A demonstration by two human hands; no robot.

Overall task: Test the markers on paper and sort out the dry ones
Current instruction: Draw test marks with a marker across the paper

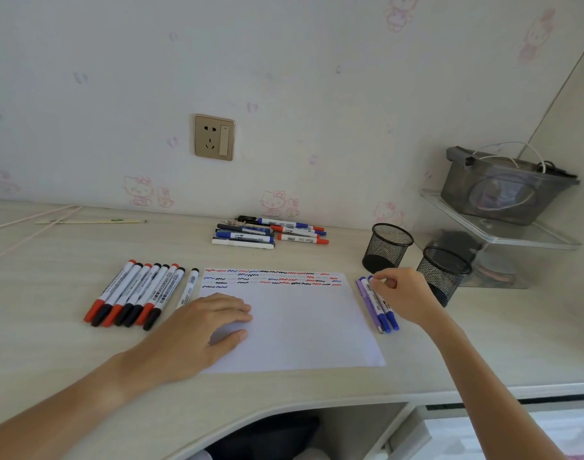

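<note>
A white sheet of paper (300,327) lies on the desk, its top rows filled with red, blue and black squiggles. My left hand (204,323) rests flat on the sheet's left side. My right hand (405,293) pinches the top end of a blue marker (385,308), which lies in a small group of blue and purple markers (372,305) just right of the paper. A row of several red and black markers (134,293) lies left of the paper. A pile of mixed markers (267,232) sits behind the paper by the wall.
Two black mesh pen cups (387,249) (445,273) stand at the right, close to my right hand. Behind them a clear shelf (503,224) carries a grey box (506,187). A wall socket (214,137) and a thin stick (91,221) are at the back. The desk's front edge curves inward.
</note>
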